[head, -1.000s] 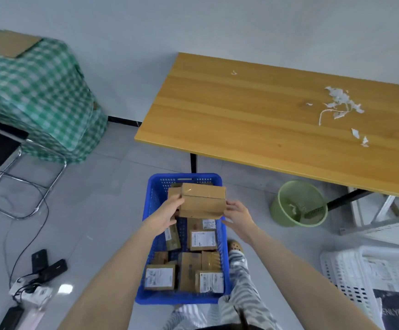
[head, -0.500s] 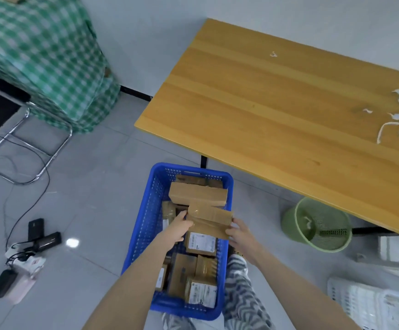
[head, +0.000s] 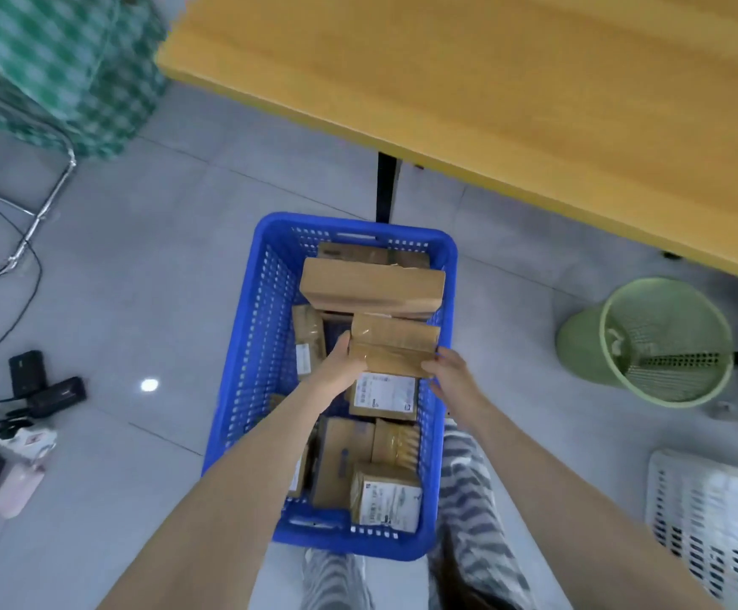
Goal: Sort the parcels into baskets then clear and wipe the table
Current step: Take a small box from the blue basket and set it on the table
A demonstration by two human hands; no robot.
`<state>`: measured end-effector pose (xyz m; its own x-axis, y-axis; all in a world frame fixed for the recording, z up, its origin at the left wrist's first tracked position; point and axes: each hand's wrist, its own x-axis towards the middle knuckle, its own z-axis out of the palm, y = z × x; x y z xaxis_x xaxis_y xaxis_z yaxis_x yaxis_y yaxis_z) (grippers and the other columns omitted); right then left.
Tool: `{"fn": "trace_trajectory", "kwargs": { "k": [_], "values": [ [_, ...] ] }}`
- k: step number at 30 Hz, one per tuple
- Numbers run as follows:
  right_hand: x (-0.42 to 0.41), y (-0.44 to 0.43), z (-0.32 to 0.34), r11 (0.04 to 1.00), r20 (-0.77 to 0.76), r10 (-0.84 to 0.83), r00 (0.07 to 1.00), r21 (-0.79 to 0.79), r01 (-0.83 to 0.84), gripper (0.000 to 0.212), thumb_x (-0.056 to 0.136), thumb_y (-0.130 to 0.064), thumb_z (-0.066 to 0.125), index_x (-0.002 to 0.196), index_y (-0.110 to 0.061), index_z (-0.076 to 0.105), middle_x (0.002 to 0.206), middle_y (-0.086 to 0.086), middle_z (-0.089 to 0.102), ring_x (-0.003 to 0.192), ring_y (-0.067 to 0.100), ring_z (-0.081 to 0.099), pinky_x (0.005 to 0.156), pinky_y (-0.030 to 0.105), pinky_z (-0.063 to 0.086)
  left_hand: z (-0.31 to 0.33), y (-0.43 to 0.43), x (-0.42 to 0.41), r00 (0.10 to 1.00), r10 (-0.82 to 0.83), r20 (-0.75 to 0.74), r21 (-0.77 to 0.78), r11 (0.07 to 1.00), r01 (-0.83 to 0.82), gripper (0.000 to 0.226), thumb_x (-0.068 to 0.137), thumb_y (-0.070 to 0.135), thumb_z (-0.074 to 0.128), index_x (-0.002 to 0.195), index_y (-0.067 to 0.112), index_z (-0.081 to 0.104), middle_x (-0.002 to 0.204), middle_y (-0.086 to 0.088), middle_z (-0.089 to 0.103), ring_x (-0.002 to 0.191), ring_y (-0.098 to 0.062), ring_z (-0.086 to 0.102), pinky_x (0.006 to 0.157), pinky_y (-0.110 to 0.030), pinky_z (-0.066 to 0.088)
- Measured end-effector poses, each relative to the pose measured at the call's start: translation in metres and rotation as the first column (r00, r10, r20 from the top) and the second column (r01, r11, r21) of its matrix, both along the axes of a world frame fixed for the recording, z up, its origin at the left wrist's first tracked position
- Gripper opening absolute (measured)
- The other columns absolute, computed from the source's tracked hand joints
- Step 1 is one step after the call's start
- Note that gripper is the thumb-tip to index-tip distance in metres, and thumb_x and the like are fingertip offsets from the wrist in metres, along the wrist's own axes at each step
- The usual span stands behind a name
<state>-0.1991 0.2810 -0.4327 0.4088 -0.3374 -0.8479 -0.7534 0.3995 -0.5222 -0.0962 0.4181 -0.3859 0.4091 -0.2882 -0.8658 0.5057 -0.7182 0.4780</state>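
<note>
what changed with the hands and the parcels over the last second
The long parcel left the hands and now lies across the far end of the blue basket. The left hand and right hand came down into the basket, still holding the smaller parcel between them. The basket and the green bin stayed put.

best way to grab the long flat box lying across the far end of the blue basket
Probably by its two short ends, from above, one hand each. The long flat box lies crosswise on top of the other parcels, nearly spanning the blue basket.
</note>
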Motion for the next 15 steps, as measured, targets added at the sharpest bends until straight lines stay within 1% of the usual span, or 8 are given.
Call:
{"fn": "trace_trajectory", "kwargs": {
  "k": [2, 4, 5, 6, 8, 11, 13, 15],
  "values": [
    [-0.011, 0.006, -0.033, 1.000, -0.027, -0.010, 1.000, 0.022, 0.011, 0.032, 0.088, -0.013, 0.055, 0.119, -0.020, 0.051, 0.115, 0.002, 0.057, 0.103, 0.018, 0.054, 0.100, 0.034, 0.042, -0.027, 0.004, -0.009, 0.999, 0.043, -0.022, 0.014, 0.999, -0.043, 0.065, 0.098, 0.008, 0.045, 0.151, 0.020, 0.010, 0.152, 0.003, 0.026, 0.137, -0.017, 0.029, 0.109, -0.032, 0.027],
    [-0.019, 0.010, -0.065, 0.997, -0.037, -0.050, 0.998, 0.055, 0.052, 0.027, 0.089, -0.007, 0.054, 0.113, -0.019, 0.054, 0.110, 0.000, 0.058, 0.100, 0.014, 0.055, 0.099, 0.031, 0.040, -0.055, 0.007, -0.020, 0.996, 0.088, -0.022, 0.008, 0.996, -0.088, 0.059, 0.097, 0.005, 0.044, 0.149, 0.019, 0.020, 0.146, 0.002, 0.035, 0.134, -0.016, 0.034, 0.097, -0.025, 0.030],
    [-0.021, 0.012, -0.078, 0.995, -0.037, -0.066, 0.997, 0.071, 0.068, 0.030, 0.090, -0.005, 0.053, 0.117, -0.019, 0.053, 0.111, -0.001, 0.058, 0.101, 0.013, 0.055, 0.098, 0.031, 0.039, -0.066, 0.008, -0.022, 0.993, 0.116, -0.021, 0.008, 0.993, -0.116, 0.055, 0.097, 0.003, 0.045, 0.146, 0.019, 0.026, 0.140, 0.003, 0.041, 0.129, -0.014, 0.037, 0.090, -0.023, 0.029],
    [-0.022, 0.012, -0.081, 0.994, -0.029, -0.066, 0.997, 0.083, 0.068, 0.040, 0.090, -0.006, 0.054, 0.128, -0.017, 0.048, 0.118, -0.002, 0.057, 0.108, 0.013, 0.053, 0.100, 0.031, 0.037, -0.068, 0.006, -0.023, 0.992, 0.129, -0.011, 0.000, 0.992, -0.129, 0.053, 0.096, 0.002, 0.046, 0.144, 0.018, 0.030, 0.135, 0.003, 0.044, 0.122, -0.011, 0.040, 0.087, -0.021, 0.029],
    [-0.016, 0.011, -0.102, 0.995, -0.029, -0.043, 0.999, 0.093, 0.045, 0.054, 0.090, -0.012, 0.058, 0.140, -0.018, 0.038, 0.133, -0.004, 0.050, 0.122, 0.014, 0.048, 0.103, 0.029, 0.036, -0.091, 0.004, -0.020, 0.990, 0.139, 0.004, -0.006, 0.990, -0.139, 0.052, 0.095, 0.002, 0.047, 0.143, 0.018, 0.033, 0.138, 0.000, 0.045, 0.117, -0.009, 0.041, 0.087, -0.021, 0.029],
    [-0.003, 0.005, -0.121, 0.997, -0.047, 0.035, 0.998, 0.070, -0.032, 0.065, 0.084, -0.022, 0.063, 0.143, -0.023, 0.035, 0.133, -0.004, 0.050, 0.123, 0.019, 0.051, 0.094, 0.029, 0.042, -0.116, -0.002, -0.011, 0.990, 0.143, -0.007, 0.007, 0.990, -0.143, 0.057, 0.094, 0.000, 0.046, 0.145, 0.019, 0.028, 0.136, 0.001, 0.045, 0.113, -0.009, 0.041, 0.088, -0.023, 0.028],
    [0.005, 0.001, -0.132, 0.993, -0.079, 0.114, 0.990, -0.021, -0.116, 0.065, 0.087, -0.021, 0.057, 0.146, -0.025, 0.030, 0.135, -0.003, 0.044, 0.123, 0.023, 0.050, 0.100, 0.038, 0.044, -0.132, -0.006, -0.005, 0.993, 0.117, -0.026, 0.012, 0.993, -0.117, 0.059, 0.094, -0.001, 0.045, 0.145, 0.020, 0.025, 0.136, 0.001, 0.044, 0.106, -0.008, 0.039, 0.087, -0.024, 0.029],
    [0.012, -0.002, -0.139, 0.978, -0.103, 0.182, 0.978, -0.088, -0.191, 0.071, 0.086, -0.025, 0.055, 0.149, -0.022, 0.024, 0.142, -0.003, 0.036, 0.124, 0.021, 0.046, 0.095, 0.035, 0.042, -0.142, -0.009, 0.000, 0.996, 0.077, -0.054, 0.010, 0.997, -0.076, 0.065, 0.094, -0.001, 0.043, 0.148, 0.022, 0.018, 0.144, -0.002, 0.038, 0.106, -0.008, 0.038, 0.086, -0.024, 0.030]
  ]
}}
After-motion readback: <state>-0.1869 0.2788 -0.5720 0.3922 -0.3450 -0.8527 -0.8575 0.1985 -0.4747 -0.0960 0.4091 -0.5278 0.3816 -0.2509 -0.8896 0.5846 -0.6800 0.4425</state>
